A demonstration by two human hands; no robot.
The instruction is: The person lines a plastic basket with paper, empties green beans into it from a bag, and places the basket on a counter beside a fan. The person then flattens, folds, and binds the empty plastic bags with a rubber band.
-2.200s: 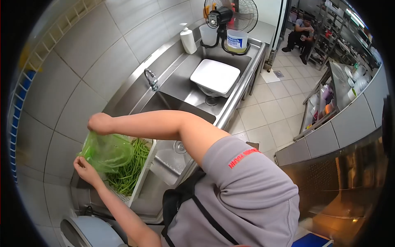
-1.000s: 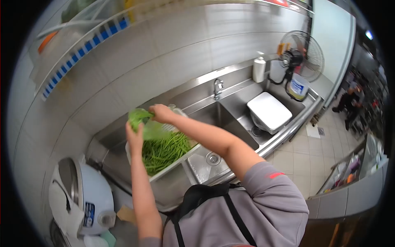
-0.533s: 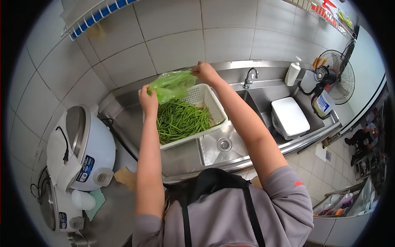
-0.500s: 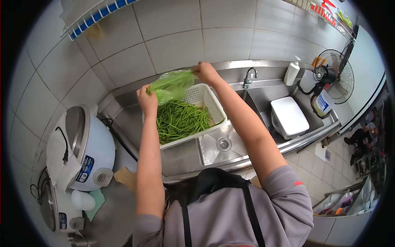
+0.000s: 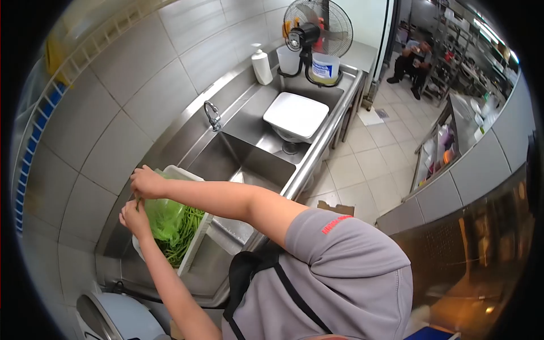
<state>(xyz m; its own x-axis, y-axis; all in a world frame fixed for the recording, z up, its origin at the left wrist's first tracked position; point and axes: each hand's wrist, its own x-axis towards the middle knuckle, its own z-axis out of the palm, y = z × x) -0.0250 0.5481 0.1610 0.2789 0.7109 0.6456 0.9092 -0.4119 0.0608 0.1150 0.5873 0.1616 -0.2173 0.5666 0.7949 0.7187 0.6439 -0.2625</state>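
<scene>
A thin green plastic bag point(image 5: 163, 220) hangs from both hands over the long green beans point(image 5: 184, 241). The beans lie in a white perforated basket point(image 5: 198, 241) on the steel sink counter. My left hand point(image 5: 135, 219) is closed on the bag's gathered edge. Just above it, my right hand point(image 5: 148, 182) also grips the bag, its fingers close to the left ones. My right forearm crosses over part of the basket. What the bag holds, if anything, cannot be made out.
Beyond the basket are a sink basin point(image 5: 241, 164), a faucet point(image 5: 212, 116) and a white-lidded container point(image 5: 296, 114). A pump bottle point(image 5: 262, 67) and a fan point(image 5: 309, 35) stand farther back. A rice cooker point(image 5: 122, 317) is at lower left. Another person point(image 5: 416, 59) sits in the background.
My hands have come together at the bag's edge; before, they were apart with the bag stretched between them. The view has swung to the right, showing more floor and the seated person.
</scene>
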